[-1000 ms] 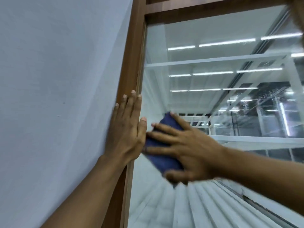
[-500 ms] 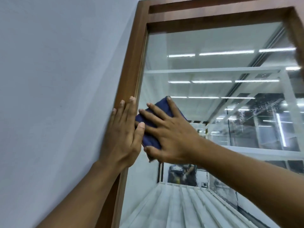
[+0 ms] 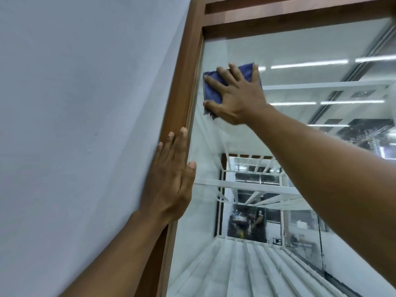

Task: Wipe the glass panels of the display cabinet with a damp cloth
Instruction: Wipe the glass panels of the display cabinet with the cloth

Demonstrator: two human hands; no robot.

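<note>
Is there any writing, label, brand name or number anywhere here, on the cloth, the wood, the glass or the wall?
No text can be read anywhere.
Blue cloth under the right hand: plain, no label shows.
Wooden frame and wall: no writing.
Glass panel: the dark reflected shapes low down are too blurred to tell whether any carry writing.

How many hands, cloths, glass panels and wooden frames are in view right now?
hands: 2 (left hand, right hand)
blue cloth: 1
glass panel: 1
wooden frame: 1
total: 5
</note>
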